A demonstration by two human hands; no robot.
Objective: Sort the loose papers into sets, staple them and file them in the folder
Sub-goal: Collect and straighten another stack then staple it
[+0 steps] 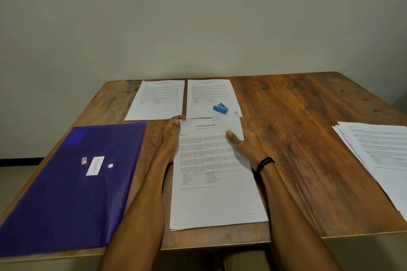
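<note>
- The report set [215, 182] lies flat between both hands, title end away from the wrists
- The left hand [170, 138] lies straight-fingered along its left edge, tips at the far corner, gripping nothing
- The right hand [246, 145] has its thumb on the right edge; the fingers are hidden, so a pinch cannot be told
- Likely light, limp, sheets sliding apart: pinch a far corner
- Long axis runs along the forearms; the stapler [220, 108] sits just beyond the fingertips

Purple plastic folder [72, 185] at eight o'clock (white label), blue stapler [220, 108], white printed papers [217, 174], streaked brown wooden bench [308, 138].
</note>
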